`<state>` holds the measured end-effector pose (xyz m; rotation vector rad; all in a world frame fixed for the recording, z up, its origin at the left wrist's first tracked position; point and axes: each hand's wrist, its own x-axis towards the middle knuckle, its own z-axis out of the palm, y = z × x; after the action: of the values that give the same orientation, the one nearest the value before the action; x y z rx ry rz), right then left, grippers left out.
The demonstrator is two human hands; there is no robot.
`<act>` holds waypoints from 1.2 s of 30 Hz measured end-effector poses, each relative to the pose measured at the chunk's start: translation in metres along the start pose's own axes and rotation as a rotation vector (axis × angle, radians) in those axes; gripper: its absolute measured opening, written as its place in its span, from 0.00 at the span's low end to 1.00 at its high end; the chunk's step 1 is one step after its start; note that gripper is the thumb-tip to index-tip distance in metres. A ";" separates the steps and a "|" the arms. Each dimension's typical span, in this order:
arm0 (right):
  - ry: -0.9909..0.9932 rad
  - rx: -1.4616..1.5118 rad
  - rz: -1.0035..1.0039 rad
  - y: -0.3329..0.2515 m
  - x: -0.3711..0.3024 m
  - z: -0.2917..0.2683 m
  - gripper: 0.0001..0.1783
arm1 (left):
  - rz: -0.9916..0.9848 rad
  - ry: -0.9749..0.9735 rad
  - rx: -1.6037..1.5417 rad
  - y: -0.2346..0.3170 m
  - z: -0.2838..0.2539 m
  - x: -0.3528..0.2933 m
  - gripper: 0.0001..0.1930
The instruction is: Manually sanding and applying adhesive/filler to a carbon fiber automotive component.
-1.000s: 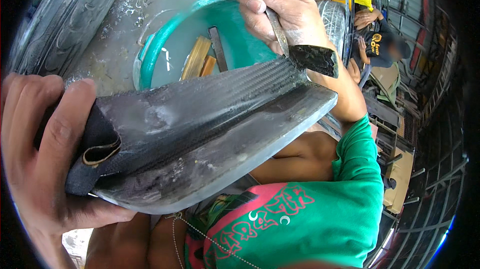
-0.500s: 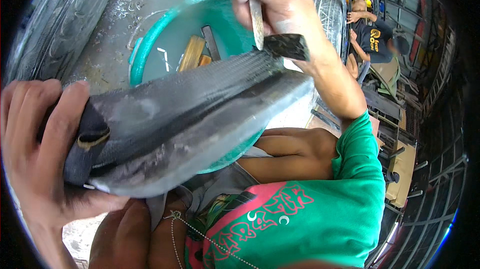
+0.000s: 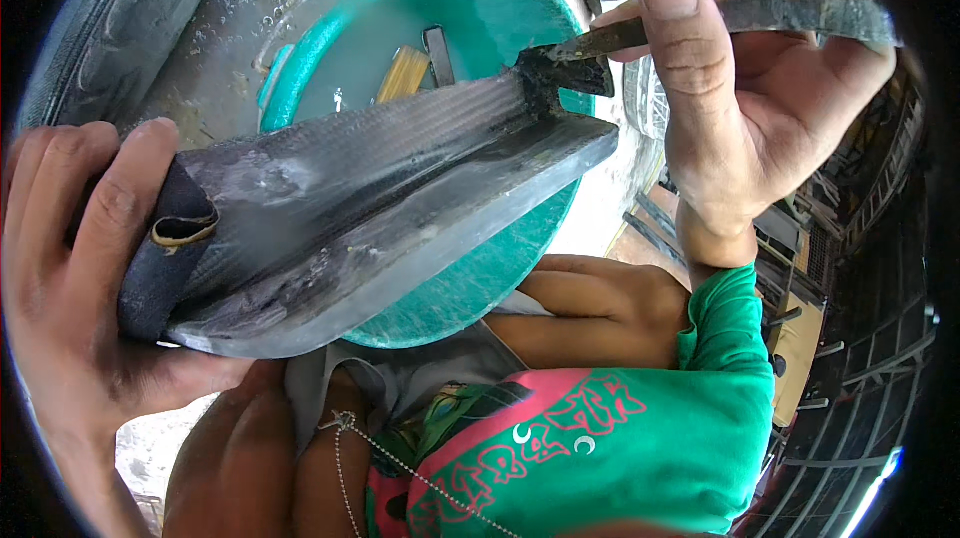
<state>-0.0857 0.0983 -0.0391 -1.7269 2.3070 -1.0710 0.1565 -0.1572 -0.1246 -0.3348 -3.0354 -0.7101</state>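
My left hand (image 3: 95,238) grips the near left end of a long black channel-shaped part (image 3: 400,218) with wet, scuffed patches. Under those fingers a dark folded sheet, probably sandpaper (image 3: 155,268), wraps the end, its curled edge showing tan. The part slants up to the right across a green tub. My right hand (image 3: 740,88) is closed round a narrow dark metal scraper (image 3: 780,16), thumb pressed along it. The scraper's pointed end meets the black flared tip of the part at its far right end.
Beneath the part stands the green tub (image 3: 450,303) of cloudy water, with a yellowish wooden block (image 3: 404,73) and a dark bar (image 3: 438,55) inside. A large black ribbed piece (image 3: 120,28) lies at upper left. Tyres and racks stand at right.
My right hand has swung right and turned, so the scraper now lies nearly level instead of pointing down. The part's far end has shifted slightly. The co-worker is no longer visible.
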 end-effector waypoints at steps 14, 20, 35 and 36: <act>-0.090 0.082 0.650 -0.032 0.025 0.019 0.17 | -0.001 -0.104 -0.071 -0.004 -0.005 0.004 0.61; -0.205 0.258 0.384 -0.012 0.016 0.013 0.17 | -0.026 -0.139 -0.091 -0.001 -0.006 0.002 0.62; -0.641 -0.004 0.036 0.000 0.016 -0.002 0.05 | 0.049 0.062 0.039 -0.007 0.009 -0.008 0.57; -0.656 -0.010 -0.030 0.001 0.015 -0.010 0.12 | 0.036 0.059 0.048 -0.006 0.009 -0.005 0.57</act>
<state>-0.0962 0.0903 -0.0271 -1.7683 1.8709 -0.3935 0.1607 -0.1592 -0.1355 -0.3608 -2.9772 -0.6328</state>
